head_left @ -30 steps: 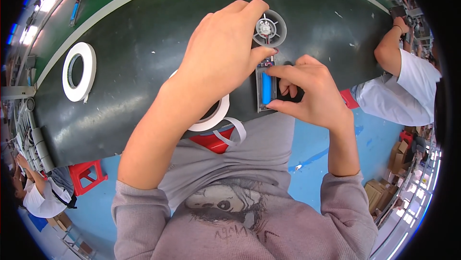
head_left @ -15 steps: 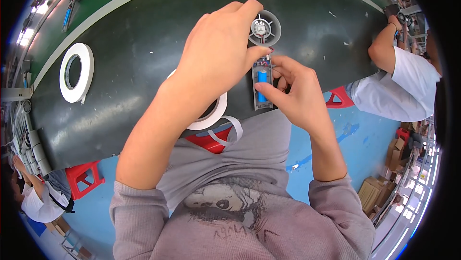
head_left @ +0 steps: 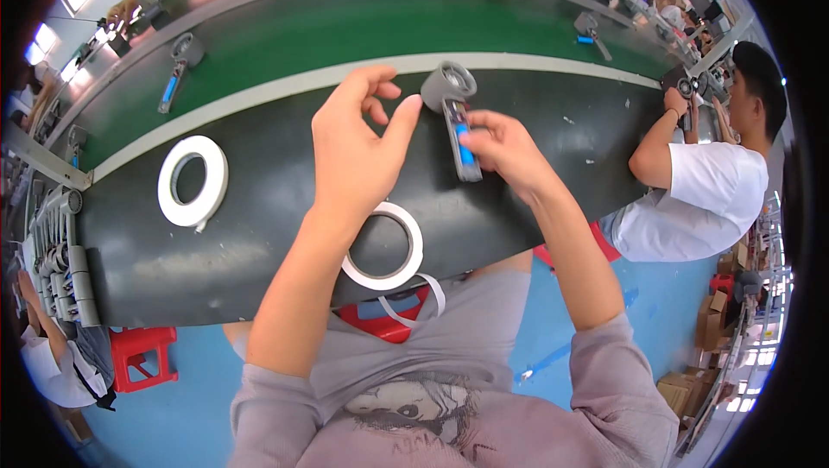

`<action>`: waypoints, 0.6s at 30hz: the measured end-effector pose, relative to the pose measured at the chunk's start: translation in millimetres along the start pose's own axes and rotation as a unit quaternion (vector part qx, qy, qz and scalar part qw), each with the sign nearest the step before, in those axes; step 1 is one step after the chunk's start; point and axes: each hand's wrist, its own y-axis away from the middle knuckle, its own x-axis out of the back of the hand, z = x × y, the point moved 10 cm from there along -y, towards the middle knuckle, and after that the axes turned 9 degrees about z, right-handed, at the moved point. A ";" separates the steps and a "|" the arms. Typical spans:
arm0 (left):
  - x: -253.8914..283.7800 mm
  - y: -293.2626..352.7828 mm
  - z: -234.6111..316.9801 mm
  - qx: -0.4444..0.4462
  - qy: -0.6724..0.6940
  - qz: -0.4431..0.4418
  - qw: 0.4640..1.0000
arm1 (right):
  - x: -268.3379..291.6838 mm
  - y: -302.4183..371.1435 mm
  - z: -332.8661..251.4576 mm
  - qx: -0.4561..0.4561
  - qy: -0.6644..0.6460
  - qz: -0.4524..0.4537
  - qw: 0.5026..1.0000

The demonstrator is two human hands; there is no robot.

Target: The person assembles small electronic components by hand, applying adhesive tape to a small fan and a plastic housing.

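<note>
Left hand (head_left: 356, 140) has moved off the grey fan (head_left: 454, 123), fingers parted and empty; right hand (head_left: 509, 155) pinches the fan between closed fingers, upper centre of the frame, over the dark worktop (head_left: 269, 179)

Over there, the head-worn camera looks down and forward from above the fingers (head_left: 367, 79), quite near, its fisheye catching the shirt (head_left: 527, 420) behind them and the green belt (head_left: 414, 23) well beyond.

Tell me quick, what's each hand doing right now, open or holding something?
Left hand: open, fingers curved, nothing visibly held.
Right hand: closed, holding the grey round-headed device.
</note>
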 end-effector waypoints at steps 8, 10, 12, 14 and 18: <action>0.4 -3.0 -16.8 -0.005 0.015 0.015 1.000 | -10.9 -153.7 -41.7 0.104 -0.066 0.128 0.984; 5.7 -4.0 -17.4 -0.006 0.011 0.020 1.000 | -11.2 -153.2 -36.2 0.096 -0.056 0.168 0.980; 4.9 -3.7 -11.3 0.021 0.025 -0.002 0.999 | -7.4 -138.5 -41.1 0.231 0.044 0.180 0.955; 5.3 -2.7 -6.0 0.019 0.035 -0.016 0.999 | -11.9 -116.2 -32.1 0.272 0.052 0.171 0.946; 7.3 13.7 7.5 -0.007 0.007 -0.119 0.993 | -22.7 -56.1 -43.2 0.394 0.227 0.223 0.863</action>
